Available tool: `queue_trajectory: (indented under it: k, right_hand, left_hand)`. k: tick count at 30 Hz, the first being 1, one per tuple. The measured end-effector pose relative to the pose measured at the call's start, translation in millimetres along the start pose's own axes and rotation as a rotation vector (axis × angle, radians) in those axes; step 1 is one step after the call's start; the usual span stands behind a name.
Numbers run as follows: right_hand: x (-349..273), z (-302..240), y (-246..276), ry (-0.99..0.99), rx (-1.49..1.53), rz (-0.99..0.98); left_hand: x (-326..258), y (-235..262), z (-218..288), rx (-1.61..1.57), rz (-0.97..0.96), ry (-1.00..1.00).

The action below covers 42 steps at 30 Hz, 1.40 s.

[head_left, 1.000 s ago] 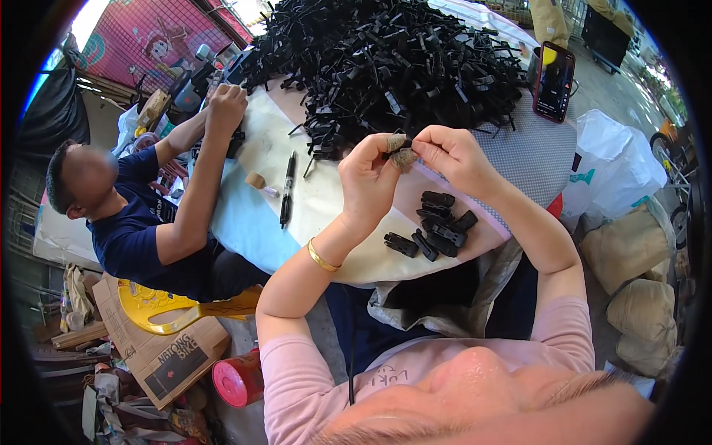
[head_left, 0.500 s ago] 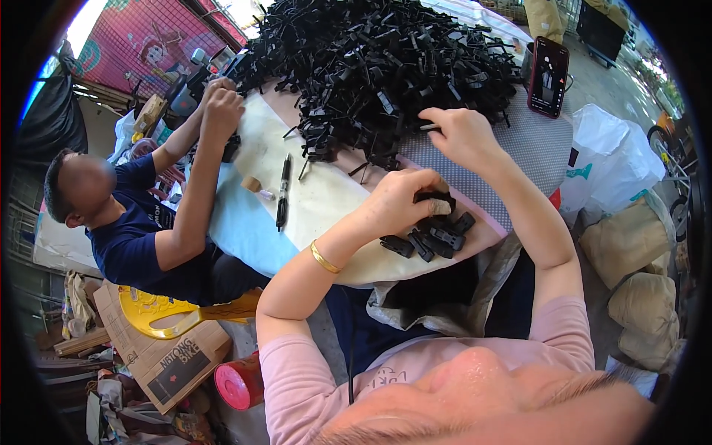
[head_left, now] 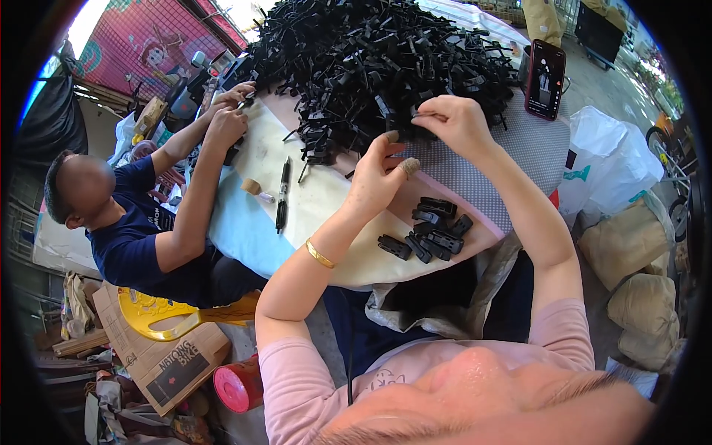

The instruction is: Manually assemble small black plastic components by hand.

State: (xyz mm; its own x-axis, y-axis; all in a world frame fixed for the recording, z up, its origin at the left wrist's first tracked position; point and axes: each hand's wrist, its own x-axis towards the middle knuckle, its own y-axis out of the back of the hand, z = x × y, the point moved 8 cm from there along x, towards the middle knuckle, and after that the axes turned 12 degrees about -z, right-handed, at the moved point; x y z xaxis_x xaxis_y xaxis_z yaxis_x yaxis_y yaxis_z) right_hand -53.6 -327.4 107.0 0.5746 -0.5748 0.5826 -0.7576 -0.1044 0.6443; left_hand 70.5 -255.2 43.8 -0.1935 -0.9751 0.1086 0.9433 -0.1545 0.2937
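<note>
On the round table [head_left: 241, 226], cream cloth [head_left: 315, 200] gives moving room between the black pen [head_left: 283, 196] and the spread left hand [head_left: 374, 179]; black plastic clips [head_left: 378, 70] heap toward the far edge, a smaller cluster [head_left: 437, 230] nears the near edge; the right hand [head_left: 461, 124] pinches a small indistinct piece [head_left: 424, 114].

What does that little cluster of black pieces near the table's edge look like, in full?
The little cluster is a handful of chunky, oblong black pieces, plastic by their look; finer details are too small to make out. They lie loosely huddled at differing angles, several touching. It sits on the pale part of the table covering, beside a pink stripe. Neither the left hand nor the right hand touches it.
</note>
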Motion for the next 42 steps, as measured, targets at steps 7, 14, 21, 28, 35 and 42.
queue_trajectory:
  k: [7, 14, 21, 28, 35, 42]
  right_hand:
    - [-6, 23, 0, -0.326, 0.795, 0.037]
    - [-11, -12, -27, -0.254, 0.802, -0.193]
    - [-14, -16, -35, -0.296, 1.127, -0.285]
    - [-16, -30, -33, -0.178, 0.755, -0.299]
    - [-17, -35, -31, -0.156, 0.652, -0.307]
    - [-21, -33, -39, -0.238, 0.72, -0.323]
  left_hand:
    - [-3, 13, 18, -0.096, 0.072, -0.067]
    - [-6, 7, 39, -0.001, 0.014, -0.254]
    - [-9, 8, 48, -0.3, -0.017, -0.284]
    - [-10, 17, 38, -0.297, 0.066, -0.245]
    - [-14, 18, 40, -0.179, 0.13, -0.252]
    - [-20, 20, 44, 0.164, 0.248, -0.342]
